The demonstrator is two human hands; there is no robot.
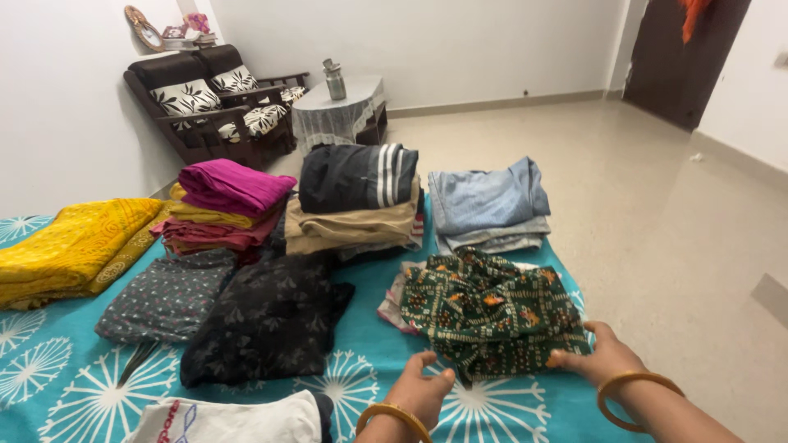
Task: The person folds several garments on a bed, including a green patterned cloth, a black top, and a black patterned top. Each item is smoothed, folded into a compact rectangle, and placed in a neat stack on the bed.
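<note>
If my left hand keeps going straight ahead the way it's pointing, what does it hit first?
Most likely the green patterned cloth. The left hand points up and slightly right over the teal sheet, and the cloth's near edge lies just ahead of its fingertips. Whether they already touch is hard to tell.

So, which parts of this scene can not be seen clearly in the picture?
All in the head view:
- White cloth: cut off by the bottom edge.
- Both forearms: cut off by the same edge.
- Left hand: curled, so whether it grips the green patterned cloth is unclear.
- Pale fabric under the green cloth: mostly covered.
- Items on the shelf: too small.
</note>
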